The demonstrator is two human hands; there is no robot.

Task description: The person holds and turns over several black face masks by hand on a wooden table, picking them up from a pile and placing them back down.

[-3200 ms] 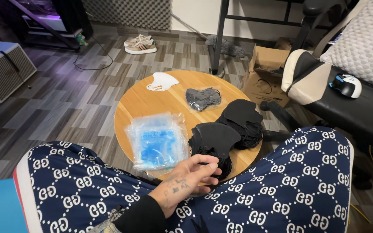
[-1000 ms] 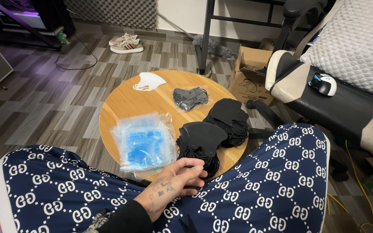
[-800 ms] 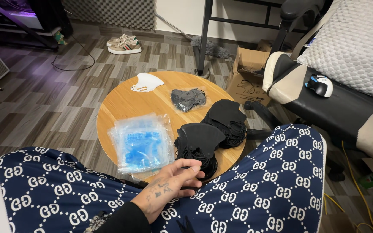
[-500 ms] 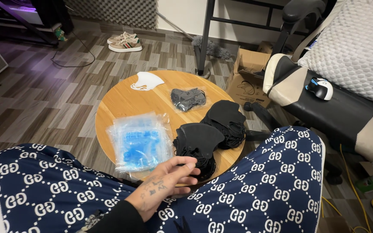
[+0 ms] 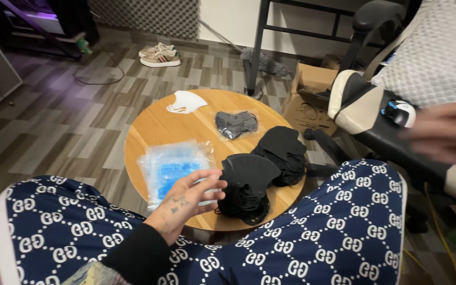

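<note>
Where a moment ago the left hand (image 5: pixel 188 198) lay curled low against the lap at the table edge, it now sits lifted and spread, fingers loosely fanned and holding nothing. Its fingertips reach over the near rim of the round wooden table (image 5: pixel 149 129), hovering over the right edge of the clear plastic packet of blue masks (image 5: pixel 172 166) and just beside the nearest pile of black masks (image 5: pixel 246 184); whether they actually touch either one cannot be told. The right hand (image 5: pixel 444 132), unseen before, has come into view at the right edge, blurred, raised over the chair (image 5: pixel 365 113), fingers extended and empty. Patterned navy trousers (image 5: pixel 323 232) fill the foreground. Farther across the table lie a second black mask pile (image 5: pixel 283 150), then a grey mask in a clear wrapper (image 5: pixel 236 124), and a white mask (image 5: pixel 186 101) at the far rim. Beyond, a pair of shoes (image 5: pixel 159 54) and a cardboard box (image 5: pixel 310 92) rest on the floor.
</note>
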